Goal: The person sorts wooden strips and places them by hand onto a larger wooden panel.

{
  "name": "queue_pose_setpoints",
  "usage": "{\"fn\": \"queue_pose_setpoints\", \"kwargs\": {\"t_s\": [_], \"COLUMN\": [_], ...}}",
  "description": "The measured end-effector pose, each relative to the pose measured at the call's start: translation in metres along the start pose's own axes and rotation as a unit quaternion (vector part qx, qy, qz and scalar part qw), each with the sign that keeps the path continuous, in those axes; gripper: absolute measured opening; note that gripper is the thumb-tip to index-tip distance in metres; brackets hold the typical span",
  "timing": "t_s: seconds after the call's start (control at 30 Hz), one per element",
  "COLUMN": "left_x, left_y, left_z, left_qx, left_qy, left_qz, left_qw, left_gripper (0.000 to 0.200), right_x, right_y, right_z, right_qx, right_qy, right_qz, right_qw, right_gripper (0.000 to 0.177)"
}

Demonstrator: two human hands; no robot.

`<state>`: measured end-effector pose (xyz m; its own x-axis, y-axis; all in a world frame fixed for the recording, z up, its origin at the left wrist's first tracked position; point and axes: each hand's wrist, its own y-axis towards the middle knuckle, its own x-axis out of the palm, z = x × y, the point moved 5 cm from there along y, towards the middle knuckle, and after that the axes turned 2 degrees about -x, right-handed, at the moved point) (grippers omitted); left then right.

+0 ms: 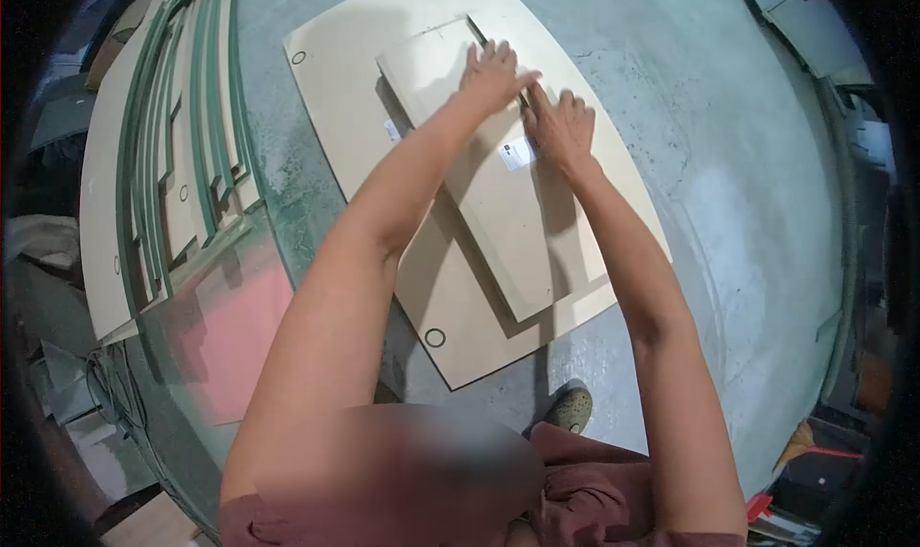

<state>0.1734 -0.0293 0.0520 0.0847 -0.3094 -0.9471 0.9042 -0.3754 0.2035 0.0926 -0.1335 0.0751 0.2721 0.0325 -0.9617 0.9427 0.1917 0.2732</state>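
Observation:
A narrow cream panel [498, 221] lies on a larger cream board [450, 307] with curved edges. My left hand [492, 79] rests near the upper part of the narrow panel, fingers spread, its thumb reaching toward my right hand. Just to the right, my right hand [563, 130] lies over the panel's right side with its fingers apart. The index fingertip is close to the left thumb. A dark line [476, 29] runs along the panel's edge beside the hands. Below them is a white label [517, 154]. The undersides of both hands are hidden.
Several cream pieces with green edges [201, 116] are stacked at the left. A pink sheet [235, 326] lies below them, near dark cables [120, 389]. A shoe [570, 410] stands on the grey surface. White boxes [805, 20] are at the upper right.

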Motion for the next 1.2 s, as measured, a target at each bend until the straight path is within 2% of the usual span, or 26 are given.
{"fn": "queue_pose_setpoints", "kwargs": {"t_s": [0.1, 0.2, 0.23, 0.27, 0.37, 0.47, 0.57, 0.6, 0.7, 0.77, 0.93, 1.0, 1.13, 1.2], "left_x": [-0.006, -0.024, -0.032, -0.044, -0.053, -0.046, -0.044, -0.043, -0.039, -0.034, -0.036, -0.033, -0.016, -0.009], "left_y": [-0.049, -0.117, -0.140, -0.163, -0.215, -0.236, -0.232, -0.231, -0.210, -0.194, -0.123, -0.096, -0.047, -0.023], "left_z": [0.035, 0.063, 0.071, 0.077, 0.084, 0.079, 0.068, 0.061, 0.032, 0.007, -0.038, -0.045, -0.045, -0.040], "left_qx": [0.044, 0.162, 0.202, 0.244, 0.297, 0.301, 0.276, 0.272, 0.262, 0.233, 0.187, 0.165, 0.129, 0.107], "left_qy": [0.017, 0.012, 0.020, -0.011, -0.067, -0.105, -0.134, -0.134, -0.141, -0.143, -0.115, -0.122, -0.109, -0.062], "left_qz": [-0.032, -0.042, -0.049, -0.040, -0.049, -0.047, -0.046, -0.051, -0.019, 0.050, 0.084, 0.134, 0.156, 0.144], "left_qw": [0.998, 0.986, 0.978, 0.969, 0.951, 0.947, 0.951, 0.952, 0.954, 0.961, 0.972, 0.969, 0.973, 0.982], "left_gripper": [0.074, 0.072, 0.073, 0.074, 0.073, 0.074, 0.076, 0.076, 0.077, 0.075, 0.066, 0.062, 0.061, 0.062], "right_x": [-0.020, -0.058, -0.075, -0.087, -0.104, -0.088, -0.074, -0.070, -0.058, -0.047, -0.020, -0.012, 0.005, 0.017], "right_y": [-0.058, -0.124, -0.142, -0.164, -0.210, -0.235, -0.231, -0.223, -0.188, -0.155, -0.075, -0.048, -0.005, 0.013], "right_z": [0.002, 0.001, -0.004, -0.009, -0.022, -0.035, -0.046, -0.050, -0.059, -0.066, -0.073, -0.072, -0.056, -0.044], "right_qx": [0.007, -0.034, -0.034, -0.077, -0.119, -0.076, -0.032, 0.000, 0.001, 0.016, 0.019, 0.035, 0.087, 0.095], "right_qy": [-0.005, 0.005, 0.016, 0.016, 0.029, 0.049, 0.028, 0.024, 0.015, 0.023, 0.007, 0.005, -0.037, -0.054], "right_qz": [-0.038, -0.065, -0.104, -0.089, -0.093, -0.113, -0.082, -0.107, -0.064, -0.073, 0.019, 0.004, -0.038, -0.045], "right_qw": [0.999, 0.997, 0.994, 0.993, 0.988, 0.989, 0.996, 0.994, 0.998, 0.997, 1.000, 0.999, 0.995, 0.993], "right_gripper": [0.048, 0.053, 0.056, 0.058, 0.063, 0.062, 0.059, 0.057, 0.055, 0.054, 0.050, 0.047, 0.039, 0.037]}}
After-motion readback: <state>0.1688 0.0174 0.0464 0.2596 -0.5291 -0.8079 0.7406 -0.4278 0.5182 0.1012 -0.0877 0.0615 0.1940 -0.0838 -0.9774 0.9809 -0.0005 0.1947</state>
